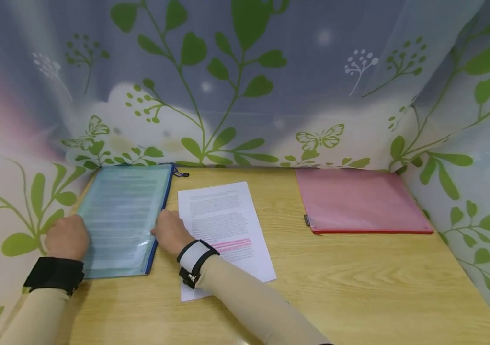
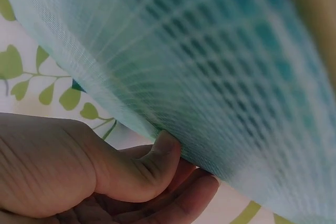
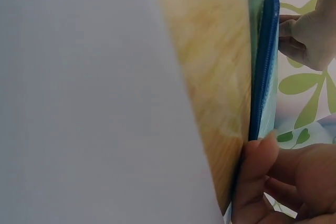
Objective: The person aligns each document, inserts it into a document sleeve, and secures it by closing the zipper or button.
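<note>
A translucent teal zip pouch [image 1: 119, 215] with a blue zipper edge lies at the left of the table, printed pages showing through it. My left hand [image 1: 67, 237] grips its left edge; in the left wrist view the thumb [image 2: 165, 145] and fingers pinch the mesh-textured rim. At the opposite side, my right hand [image 1: 172, 232] pinches the zippered edge, and the right wrist view shows the blue zipper [image 3: 265, 61] running up from those fingertips. Under the right wrist lies a printed sheet [image 1: 214, 215] with pink highlighted lines, partly covered by the forearm.
A pink zip pouch [image 1: 361, 199] with a red zipper lies at the back right of the wooden table [image 1: 335, 282]. Leaf-patterned curtains [image 1: 335, 86] close in the back and both sides. A dark zipper pull [image 1: 181, 173] sticks out at the teal pouch's top corner.
</note>
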Available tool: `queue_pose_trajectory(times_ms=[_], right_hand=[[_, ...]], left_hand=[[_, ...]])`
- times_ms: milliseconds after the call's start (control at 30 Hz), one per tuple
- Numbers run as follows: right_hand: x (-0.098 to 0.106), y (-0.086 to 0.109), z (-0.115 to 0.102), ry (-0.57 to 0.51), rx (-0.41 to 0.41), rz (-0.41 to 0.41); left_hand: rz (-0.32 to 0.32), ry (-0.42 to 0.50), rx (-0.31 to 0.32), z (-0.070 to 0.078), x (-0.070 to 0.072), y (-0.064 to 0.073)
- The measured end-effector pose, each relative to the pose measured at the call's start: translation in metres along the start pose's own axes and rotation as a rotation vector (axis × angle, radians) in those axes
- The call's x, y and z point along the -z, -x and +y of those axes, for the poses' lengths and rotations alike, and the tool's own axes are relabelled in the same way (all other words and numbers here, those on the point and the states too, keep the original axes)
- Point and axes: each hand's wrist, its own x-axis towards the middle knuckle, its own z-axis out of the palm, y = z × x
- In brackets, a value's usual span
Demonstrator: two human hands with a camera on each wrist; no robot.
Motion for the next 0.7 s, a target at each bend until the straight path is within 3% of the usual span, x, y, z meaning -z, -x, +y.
queue_pose_trajectory(times_ms=[200, 433, 533, 700], right_hand=[[0.004, 0.003, 0.005, 0.013, 0.026, 0.041], [-0.002, 0.015, 0.008, 0.022, 0.100, 0.056], [-0.005, 0.018, 0.006, 0.041, 0.142, 0.054], [0.001, 0.020, 0.010, 0.049, 0.158, 0.041]], left_hand=[[-0.089, 0.019, -0.009, 0.005, 0.008, -0.005], [-0.116, 0.036, -0.024, -0.004, 0.008, 0.005], [-0.108, 0.027, -0.017, -0.008, 0.009, 0.007], [-0.015, 0.032, -0.075, -0.006, 0.005, 0.007]])
